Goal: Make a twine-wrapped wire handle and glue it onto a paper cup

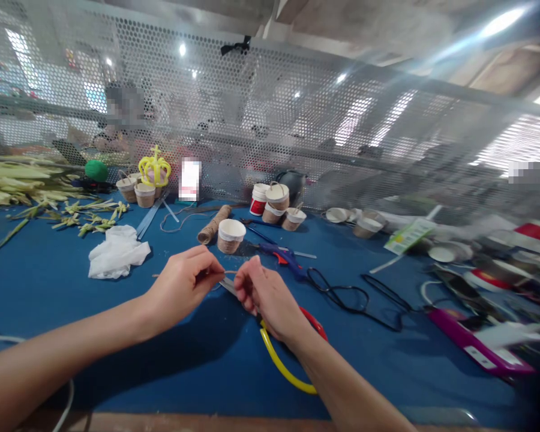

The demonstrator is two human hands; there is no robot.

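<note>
A short piece of brown twine (pixel 230 272) stretches between my two hands. My left hand (pixel 180 282) pinches it between thumb and fingertips, and a bit of it sticks out on the far left side of this hand. My right hand (pixel 267 294) is closed on the other end, its fingers curled. Scissors with red and yellow handles (pixel 288 371) are under my right hand, which hides their middle; whether it touches them I cannot tell. Their blades point toward my left hand. Just beyond my hands stands a small twine-wrapped paper cup (pixel 231 236) with a white rim.
A twine roll (pixel 214 225), a blue glue gun (pixel 282 258) with black cord, and more wrapped cups (pixel 276 201) lie beyond. Crumpled white tissue (pixel 118 252) is at left, a purple power strip (pixel 477 345) at right. A perforated metal screen (pixel 270 114) borders the table's back.
</note>
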